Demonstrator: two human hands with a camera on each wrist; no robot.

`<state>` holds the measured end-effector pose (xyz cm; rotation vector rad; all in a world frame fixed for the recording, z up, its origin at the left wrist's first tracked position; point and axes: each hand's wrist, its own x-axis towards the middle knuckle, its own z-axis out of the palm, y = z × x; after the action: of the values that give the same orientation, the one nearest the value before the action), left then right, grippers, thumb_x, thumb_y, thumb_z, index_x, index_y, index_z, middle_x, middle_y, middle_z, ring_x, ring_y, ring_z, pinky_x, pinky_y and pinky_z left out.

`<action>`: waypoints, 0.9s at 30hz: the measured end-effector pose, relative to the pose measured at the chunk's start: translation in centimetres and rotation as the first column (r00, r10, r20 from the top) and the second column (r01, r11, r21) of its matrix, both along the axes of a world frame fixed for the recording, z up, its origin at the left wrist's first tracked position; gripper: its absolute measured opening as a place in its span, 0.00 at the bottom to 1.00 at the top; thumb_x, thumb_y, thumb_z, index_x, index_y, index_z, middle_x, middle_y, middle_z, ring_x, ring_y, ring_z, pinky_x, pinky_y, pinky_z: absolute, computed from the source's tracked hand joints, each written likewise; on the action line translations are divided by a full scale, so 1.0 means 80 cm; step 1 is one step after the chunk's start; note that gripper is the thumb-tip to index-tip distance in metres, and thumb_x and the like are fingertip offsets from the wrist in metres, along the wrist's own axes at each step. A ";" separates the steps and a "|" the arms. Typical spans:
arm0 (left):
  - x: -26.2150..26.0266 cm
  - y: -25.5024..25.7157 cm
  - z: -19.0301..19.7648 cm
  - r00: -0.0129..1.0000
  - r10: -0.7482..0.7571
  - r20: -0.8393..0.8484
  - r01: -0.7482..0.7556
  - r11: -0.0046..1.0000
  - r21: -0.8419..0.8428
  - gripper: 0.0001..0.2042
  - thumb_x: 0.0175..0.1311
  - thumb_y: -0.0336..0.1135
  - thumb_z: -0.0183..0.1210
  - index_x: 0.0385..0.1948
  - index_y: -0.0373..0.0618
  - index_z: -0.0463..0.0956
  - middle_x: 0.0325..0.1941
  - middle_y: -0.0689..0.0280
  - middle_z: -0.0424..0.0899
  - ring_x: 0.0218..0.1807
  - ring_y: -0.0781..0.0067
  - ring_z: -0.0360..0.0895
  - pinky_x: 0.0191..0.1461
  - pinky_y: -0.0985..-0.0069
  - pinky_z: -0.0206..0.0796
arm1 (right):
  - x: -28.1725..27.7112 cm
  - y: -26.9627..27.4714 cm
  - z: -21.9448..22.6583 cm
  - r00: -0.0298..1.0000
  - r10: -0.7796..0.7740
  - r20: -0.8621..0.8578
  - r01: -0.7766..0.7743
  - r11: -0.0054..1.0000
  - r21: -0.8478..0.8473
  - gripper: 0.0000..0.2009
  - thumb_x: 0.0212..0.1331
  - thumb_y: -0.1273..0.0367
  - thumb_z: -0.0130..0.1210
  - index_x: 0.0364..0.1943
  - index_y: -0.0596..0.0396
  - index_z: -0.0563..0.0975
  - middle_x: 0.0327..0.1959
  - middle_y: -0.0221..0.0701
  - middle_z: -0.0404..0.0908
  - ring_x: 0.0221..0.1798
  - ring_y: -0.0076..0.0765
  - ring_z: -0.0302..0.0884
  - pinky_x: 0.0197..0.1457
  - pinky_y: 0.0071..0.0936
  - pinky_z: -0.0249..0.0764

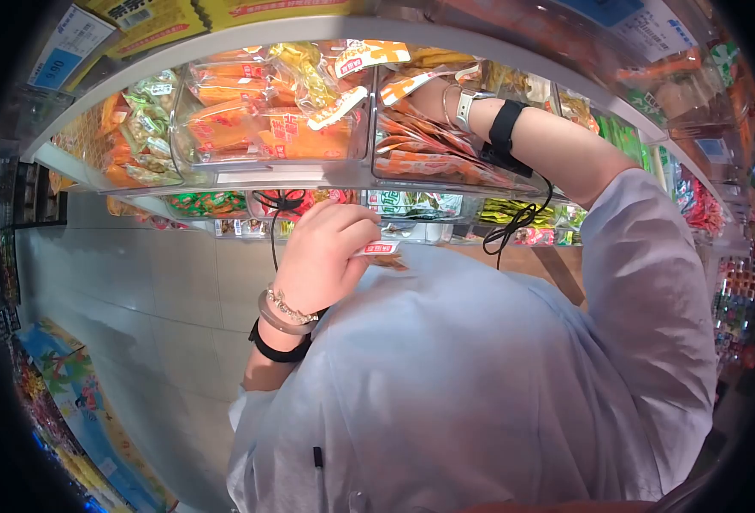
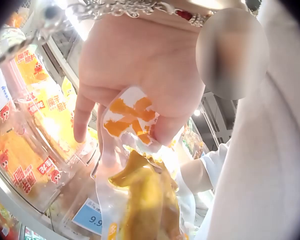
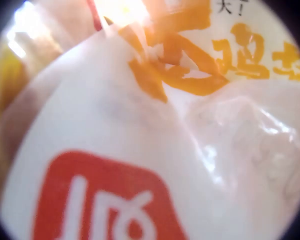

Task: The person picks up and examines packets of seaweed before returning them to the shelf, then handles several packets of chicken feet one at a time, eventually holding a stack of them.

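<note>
Head view shows a person at a store shelf [image 1: 223,34] of clear plastic bins [image 1: 275,158] stuffed with orange and yellow snack packets. Their left hand [image 1: 330,248] is drawn in close to the chest, fingers curled round the top of a snack packet [image 1: 380,249]; only its white and red end peeks out past the knuckles here. From the left wrist view the grip is plainer: thumb and fingers [image 2: 165,125] pinch the sealed, orange-printed top edge of the packet [image 2: 135,190], so its clear body with the yellow-brown food hangs down freely below the hand. Holding it by the seal keeps the contents uncrushed, I'd judge, and holding it near the body leaves the other arm free to work.

That right arm stretches up and far into the right-hand bin [image 1: 446,137]. The right hand [image 1: 433,98] is buried among the packets there, wrist strap and cable showing outside it. Whether its fingers hold anything cannot be told: the right wrist view is filled by a white wrapper [image 3: 155,150] with a red logo and orange lettering, pressed almost against the lens.

So the held packet sits low and near, in the left hand, well apart from the right hand in the far bin.
</note>
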<state>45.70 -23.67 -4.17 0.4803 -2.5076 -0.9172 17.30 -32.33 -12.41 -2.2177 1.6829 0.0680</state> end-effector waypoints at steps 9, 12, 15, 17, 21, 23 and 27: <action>0.004 0.001 0.022 0.999 0.037 0.013 -0.036 0.996 -0.083 0.07 0.41 0.25 0.55 0.25 0.41 0.71 0.34 0.63 0.76 0.37 0.57 0.71 0.40 0.67 0.63 | 0.004 -0.003 0.032 0.967 -0.253 -0.013 0.253 0.962 0.100 0.19 0.61 0.57 0.38 0.47 0.53 0.73 0.44 0.39 0.76 0.46 0.41 0.73 0.48 0.32 0.67; 0.011 0.000 0.024 0.994 0.091 0.067 -0.085 0.993 -0.088 0.05 0.44 0.25 0.54 0.25 0.40 0.70 0.28 0.62 0.76 0.32 0.58 0.72 0.37 0.70 0.64 | -0.013 0.010 0.078 0.740 -0.586 0.329 0.285 0.717 0.637 0.19 0.58 0.62 0.42 0.51 0.55 0.71 0.37 0.26 0.76 0.40 0.17 0.71 0.38 0.19 0.63; 0.016 -0.001 0.034 0.975 0.185 0.125 -0.185 0.983 -0.017 0.02 0.51 0.25 0.53 0.24 0.39 0.70 0.22 0.64 0.75 0.26 0.67 0.73 0.32 0.77 0.64 | -0.021 0.022 0.090 0.713 -0.565 0.414 0.199 0.730 0.654 0.21 0.56 0.64 0.44 0.53 0.55 0.68 0.39 0.26 0.75 0.38 0.19 0.71 0.37 0.19 0.62; 0.016 -0.007 0.038 0.965 0.253 0.063 -0.261 0.940 0.221 0.03 0.56 0.26 0.52 0.24 0.39 0.70 0.20 0.67 0.75 0.23 0.77 0.72 0.29 0.82 0.63 | -0.020 0.026 0.100 0.765 -0.514 0.388 0.188 0.754 0.630 0.22 0.54 0.64 0.45 0.54 0.55 0.67 0.42 0.25 0.74 0.38 0.19 0.71 0.38 0.18 0.61; 0.017 -0.010 0.050 0.956 0.288 0.062 -0.294 0.945 0.142 0.04 0.58 0.26 0.51 0.24 0.37 0.70 0.20 0.67 0.75 0.23 0.80 0.72 0.29 0.83 0.63 | -0.025 0.031 0.097 0.825 -0.432 0.364 0.193 0.821 0.537 0.19 0.53 0.59 0.49 0.47 0.53 0.74 0.36 0.26 0.77 0.36 0.21 0.72 0.35 0.19 0.63; 0.017 -0.006 0.053 0.956 0.287 0.063 -0.294 0.941 0.166 0.04 0.58 0.26 0.51 0.24 0.37 0.70 0.19 0.67 0.75 0.23 0.80 0.72 0.29 0.83 0.63 | -0.024 0.036 0.098 0.872 -0.455 0.180 0.348 0.835 0.427 0.19 0.51 0.54 0.51 0.37 0.55 0.79 0.32 0.28 0.78 0.34 0.25 0.73 0.33 0.23 0.67; 0.017 0.000 0.052 0.959 0.259 0.116 -0.276 0.945 0.177 0.05 0.58 0.28 0.52 0.24 0.37 0.70 0.20 0.67 0.75 0.23 0.81 0.72 0.29 0.83 0.63 | -0.018 0.050 0.111 0.927 -0.351 -0.130 0.362 0.930 0.071 0.21 0.48 0.50 0.52 0.30 0.57 0.79 0.24 0.37 0.79 0.27 0.34 0.77 0.33 0.30 0.73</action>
<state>47.07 -23.64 -0.03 0.9202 -2.3636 -1.0515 15.87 -28.35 -3.54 -1.8378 2.0747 0.1813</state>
